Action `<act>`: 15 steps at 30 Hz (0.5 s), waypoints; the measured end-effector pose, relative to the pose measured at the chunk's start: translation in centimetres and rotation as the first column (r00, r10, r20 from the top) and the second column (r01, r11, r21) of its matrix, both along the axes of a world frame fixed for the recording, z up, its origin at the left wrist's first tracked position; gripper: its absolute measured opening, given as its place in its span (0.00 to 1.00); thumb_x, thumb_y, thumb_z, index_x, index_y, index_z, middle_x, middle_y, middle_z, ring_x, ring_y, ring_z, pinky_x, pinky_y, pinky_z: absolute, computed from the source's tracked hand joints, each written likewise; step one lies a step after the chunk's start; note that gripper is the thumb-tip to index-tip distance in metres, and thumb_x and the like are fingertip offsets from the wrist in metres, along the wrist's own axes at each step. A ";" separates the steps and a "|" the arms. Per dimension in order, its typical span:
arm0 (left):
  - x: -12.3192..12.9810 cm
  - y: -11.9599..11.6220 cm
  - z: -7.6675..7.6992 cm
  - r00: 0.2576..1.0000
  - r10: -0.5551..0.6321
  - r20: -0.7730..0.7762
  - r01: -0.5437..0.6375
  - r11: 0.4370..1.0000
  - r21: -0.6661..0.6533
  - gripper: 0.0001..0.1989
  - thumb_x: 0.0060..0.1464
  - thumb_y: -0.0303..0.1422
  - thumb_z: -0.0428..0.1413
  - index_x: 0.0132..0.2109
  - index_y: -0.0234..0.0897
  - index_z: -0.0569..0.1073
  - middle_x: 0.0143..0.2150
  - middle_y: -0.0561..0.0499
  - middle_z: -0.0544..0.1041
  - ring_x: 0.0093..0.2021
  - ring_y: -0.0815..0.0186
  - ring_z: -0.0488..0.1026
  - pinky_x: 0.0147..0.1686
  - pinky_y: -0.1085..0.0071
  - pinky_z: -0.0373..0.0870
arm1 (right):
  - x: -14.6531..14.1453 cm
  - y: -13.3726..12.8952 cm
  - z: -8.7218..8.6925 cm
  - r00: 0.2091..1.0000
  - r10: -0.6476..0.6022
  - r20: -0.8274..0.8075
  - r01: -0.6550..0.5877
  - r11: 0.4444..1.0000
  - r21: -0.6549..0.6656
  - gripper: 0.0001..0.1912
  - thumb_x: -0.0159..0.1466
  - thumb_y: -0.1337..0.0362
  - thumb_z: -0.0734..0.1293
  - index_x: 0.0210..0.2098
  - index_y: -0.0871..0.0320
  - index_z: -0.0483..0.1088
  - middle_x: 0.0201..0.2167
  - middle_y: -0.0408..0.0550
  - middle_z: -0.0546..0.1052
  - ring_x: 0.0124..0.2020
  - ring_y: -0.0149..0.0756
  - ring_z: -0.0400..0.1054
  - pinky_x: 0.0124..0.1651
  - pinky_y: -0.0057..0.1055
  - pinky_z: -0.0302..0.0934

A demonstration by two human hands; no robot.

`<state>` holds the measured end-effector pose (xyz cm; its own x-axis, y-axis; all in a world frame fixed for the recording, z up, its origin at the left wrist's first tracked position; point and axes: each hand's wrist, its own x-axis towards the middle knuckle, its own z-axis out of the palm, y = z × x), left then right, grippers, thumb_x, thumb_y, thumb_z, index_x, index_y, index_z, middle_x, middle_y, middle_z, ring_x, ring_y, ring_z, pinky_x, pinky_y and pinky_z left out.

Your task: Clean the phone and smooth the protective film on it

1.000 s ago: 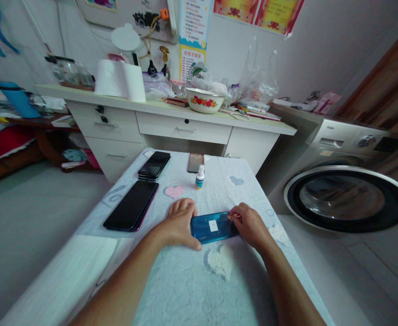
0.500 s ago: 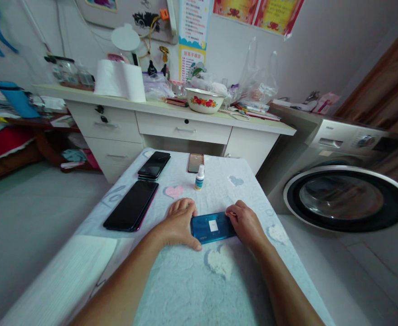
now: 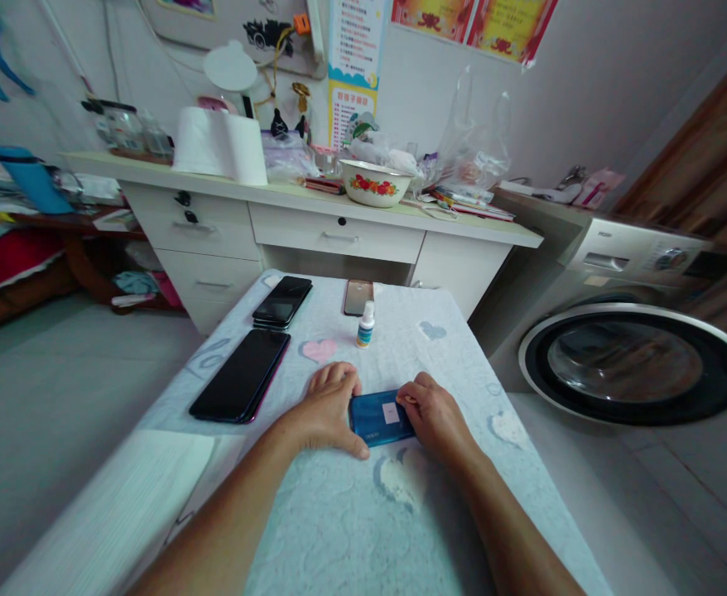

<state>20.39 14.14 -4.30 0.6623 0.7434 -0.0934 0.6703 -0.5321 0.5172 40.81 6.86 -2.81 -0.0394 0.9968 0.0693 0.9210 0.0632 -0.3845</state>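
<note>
A blue smartphone (image 3: 373, 424) lies back side up on the cloth, with a small white square label near its middle. My left hand (image 3: 329, 414) grips its left end, thumb at the near corner and fingers at the far one. Above the phone's right part, my right hand (image 3: 435, 414) is closed, its fingertips pressed to the back near the label. A small pale orange bit shows at those fingertips, too small to make out. Just beyond the phone stands a small spray bottle (image 3: 365, 325) with a white cap and blue label.
On the left of the cloth-covered table (image 3: 339, 530) lie a large dark tablet-like device (image 3: 239, 377) and a stack of black phones (image 3: 282, 301). Another phone (image 3: 358, 298) lies at the far edge. Behind is a white desk (image 3: 339, 240); a washing machine (image 3: 624, 331) stands at right.
My right hand has slid left along the phone's back, from its right end towards the white label. My left hand has stayed in place on the phone.
</note>
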 end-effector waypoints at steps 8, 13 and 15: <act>0.1 0.0 0.2 1.000 0.001 0.003 -0.001 1.000 0.011 0.40 0.17 0.49 0.67 0.40 0.42 0.62 0.54 0.49 0.57 0.59 0.50 0.53 0.58 0.58 0.53 | 0.3 -0.4 1.0 0.997 0.061 -0.039 -0.063 0.996 -0.066 0.08 0.63 0.69 0.61 0.33 0.57 0.72 0.31 0.44 0.68 0.32 0.29 0.63 0.36 0.24 0.52; 0.1 0.0 0.1 1.000 0.000 -0.002 0.000 1.000 0.012 0.40 0.17 0.49 0.67 0.41 0.42 0.62 0.55 0.49 0.57 0.59 0.50 0.53 0.58 0.58 0.52 | 0.5 -1.3 1.8 0.978 0.181 -0.102 -0.192 0.975 -0.109 0.07 0.60 0.73 0.62 0.29 0.58 0.71 0.30 0.44 0.69 0.32 0.30 0.63 0.35 0.24 0.52; 0.1 0.0 0.0 1.000 -0.001 -0.005 0.001 1.000 0.010 0.40 0.17 0.49 0.67 0.41 0.42 0.62 0.55 0.49 0.57 0.59 0.50 0.53 0.58 0.58 0.52 | 0.4 -1.6 2.1 0.971 0.211 -0.110 -0.224 0.967 -0.124 0.07 0.59 0.73 0.62 0.29 0.58 0.71 0.30 0.44 0.70 0.32 0.29 0.62 0.35 0.24 0.51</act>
